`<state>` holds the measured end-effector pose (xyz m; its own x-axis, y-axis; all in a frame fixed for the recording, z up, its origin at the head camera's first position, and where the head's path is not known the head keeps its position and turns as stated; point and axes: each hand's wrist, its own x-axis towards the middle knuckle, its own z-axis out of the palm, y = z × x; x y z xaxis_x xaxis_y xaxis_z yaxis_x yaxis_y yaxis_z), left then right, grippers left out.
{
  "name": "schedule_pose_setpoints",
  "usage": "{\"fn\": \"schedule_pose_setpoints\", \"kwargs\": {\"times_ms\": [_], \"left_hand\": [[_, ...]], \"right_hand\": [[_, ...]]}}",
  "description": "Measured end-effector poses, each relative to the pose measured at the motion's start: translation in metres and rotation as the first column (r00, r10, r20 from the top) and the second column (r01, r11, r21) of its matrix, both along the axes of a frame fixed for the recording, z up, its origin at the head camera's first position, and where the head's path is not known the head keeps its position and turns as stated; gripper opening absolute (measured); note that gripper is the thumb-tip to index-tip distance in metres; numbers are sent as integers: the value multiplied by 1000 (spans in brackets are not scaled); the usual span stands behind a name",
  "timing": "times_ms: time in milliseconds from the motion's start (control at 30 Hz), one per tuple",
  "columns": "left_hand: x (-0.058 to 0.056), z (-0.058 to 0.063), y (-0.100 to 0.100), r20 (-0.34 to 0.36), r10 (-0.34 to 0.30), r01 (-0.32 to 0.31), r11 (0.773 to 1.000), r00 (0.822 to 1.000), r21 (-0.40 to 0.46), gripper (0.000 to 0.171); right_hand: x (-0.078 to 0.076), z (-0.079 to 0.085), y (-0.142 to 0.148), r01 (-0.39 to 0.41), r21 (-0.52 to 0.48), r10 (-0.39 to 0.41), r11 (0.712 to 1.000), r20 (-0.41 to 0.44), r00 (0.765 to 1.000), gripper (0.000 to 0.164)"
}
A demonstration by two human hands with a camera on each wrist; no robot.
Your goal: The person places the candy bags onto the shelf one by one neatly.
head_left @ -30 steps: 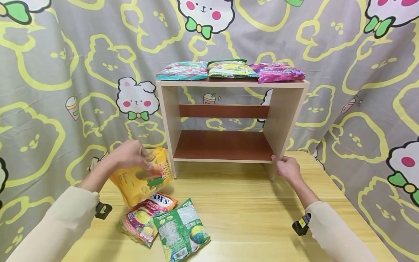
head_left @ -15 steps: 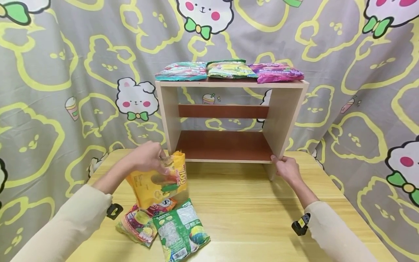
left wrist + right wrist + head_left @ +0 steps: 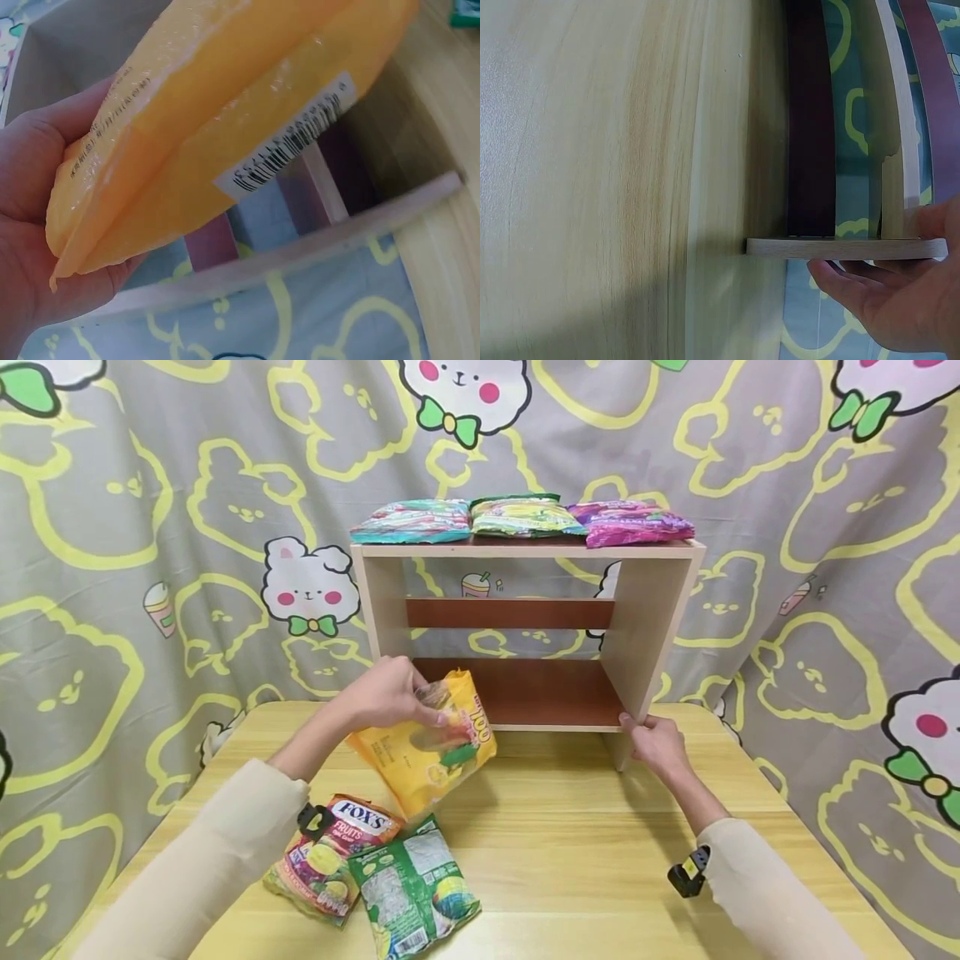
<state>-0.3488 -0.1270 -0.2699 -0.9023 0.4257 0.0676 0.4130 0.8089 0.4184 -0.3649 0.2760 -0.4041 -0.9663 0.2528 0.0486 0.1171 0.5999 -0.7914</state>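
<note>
Six snack bags were in view: three lay side by side on top of the shelf unit (image 3: 651, 610), namely a teal bag (image 3: 414, 522), a yellow-green bag (image 3: 525, 517) and a purple bag (image 3: 630, 523). One yellow bag (image 3: 431, 752) was held up off the table (image 3: 600, 860), and two more, an orange Fox's bag (image 3: 330, 860) and a green bag (image 3: 412, 887), lay on it. There was one shelf unit with two brown boards inside, one wooden table, and two hands, the left hand (image 3: 386, 693) and the right hand (image 3: 654, 745).
</note>
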Motion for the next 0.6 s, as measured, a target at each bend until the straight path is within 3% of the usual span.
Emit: {"fn": "schedule_pose_setpoints", "kwargs": {"times_ms": [133, 267, 400, 600], "left_hand": [[-7, 4, 11, -3, 68, -68, 994, 998, 81, 47], [-14, 7, 20, 77, 184, -196, 961, 980, 195, 49], [-21, 3, 28, 138, 285, -315, 900, 948, 301, 55], [-32, -14, 41, 185, 319, -368, 805, 930, 466, 55]], "right_hand": [[0, 0, 0, 9, 15, -8, 1000, -5, 1000, 54], [-1, 0, 0, 15, 31, -14, 999, -7, 1000, 55], [-2, -1, -1, 17, 25, -18, 1000, 0, 1000, 54], [0, 1, -2, 9, 27, -9, 1000, 5, 1000, 55]]}}
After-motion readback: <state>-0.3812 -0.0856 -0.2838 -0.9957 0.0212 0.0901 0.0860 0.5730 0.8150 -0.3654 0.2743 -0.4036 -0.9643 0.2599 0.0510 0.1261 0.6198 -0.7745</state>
